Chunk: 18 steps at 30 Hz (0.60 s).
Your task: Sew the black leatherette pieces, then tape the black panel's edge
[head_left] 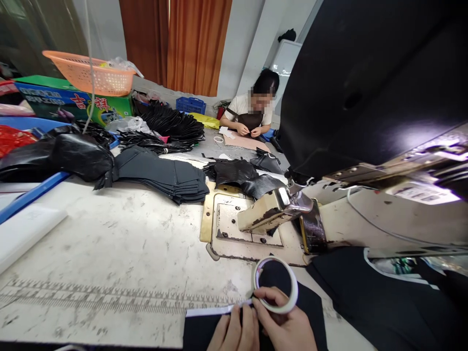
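A black fabric piece (199, 331) lies at the table's near edge, with a narrow white tape strip (208, 311) running along its upper edge. My left hand (234, 331) lies over the fabric, fingers stretched out and their tips pressing on the strip. In my right hand (288, 329) is a white roll of tape (293, 287), tilted up on its side; thumb and fingers pinch it where the strip leaves it. The fabric also shows through the roll's hole and to its right.
Ruler markings (109, 297) run across the worn white table. Beyond my hands stands a sewing machine (263, 214), its dark head at upper right. Stacked dark pieces (161, 173) lie behind, below an orange basket (98, 73). Another person (252, 112) sits at the far end.
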### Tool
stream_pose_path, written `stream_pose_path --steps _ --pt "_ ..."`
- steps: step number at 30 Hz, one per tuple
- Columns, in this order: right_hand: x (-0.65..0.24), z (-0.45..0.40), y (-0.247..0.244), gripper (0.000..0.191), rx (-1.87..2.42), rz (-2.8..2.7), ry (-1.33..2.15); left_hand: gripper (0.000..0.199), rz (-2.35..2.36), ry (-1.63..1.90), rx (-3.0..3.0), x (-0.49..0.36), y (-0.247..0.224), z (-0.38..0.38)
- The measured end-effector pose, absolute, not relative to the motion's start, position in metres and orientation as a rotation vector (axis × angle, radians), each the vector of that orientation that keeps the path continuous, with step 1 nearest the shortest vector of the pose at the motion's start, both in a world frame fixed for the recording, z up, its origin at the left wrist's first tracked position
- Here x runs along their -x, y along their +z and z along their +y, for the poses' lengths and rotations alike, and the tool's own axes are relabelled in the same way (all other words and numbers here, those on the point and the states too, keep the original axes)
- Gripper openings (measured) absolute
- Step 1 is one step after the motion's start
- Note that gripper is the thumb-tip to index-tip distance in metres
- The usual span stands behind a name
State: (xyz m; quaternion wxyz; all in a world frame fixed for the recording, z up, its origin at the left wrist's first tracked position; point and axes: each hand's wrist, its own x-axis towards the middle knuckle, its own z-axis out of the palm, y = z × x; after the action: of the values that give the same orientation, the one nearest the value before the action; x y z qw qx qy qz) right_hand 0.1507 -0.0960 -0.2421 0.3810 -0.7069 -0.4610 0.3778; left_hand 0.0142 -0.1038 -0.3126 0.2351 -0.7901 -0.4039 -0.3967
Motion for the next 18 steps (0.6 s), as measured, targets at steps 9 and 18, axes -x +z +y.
stream_pose_path --steps 9,18 --pt "-0.17 -0.072 -0.21 0.031 1.785 -1.479 0.921 0.027 -1.083 -0.984 2.172 -0.009 -0.296 -0.096" --pt "-0.173 -0.063 -0.221 0.029 1.885 -1.556 0.636 0.031 -1.152 -0.975 2.128 -0.016 -0.3 -0.099"
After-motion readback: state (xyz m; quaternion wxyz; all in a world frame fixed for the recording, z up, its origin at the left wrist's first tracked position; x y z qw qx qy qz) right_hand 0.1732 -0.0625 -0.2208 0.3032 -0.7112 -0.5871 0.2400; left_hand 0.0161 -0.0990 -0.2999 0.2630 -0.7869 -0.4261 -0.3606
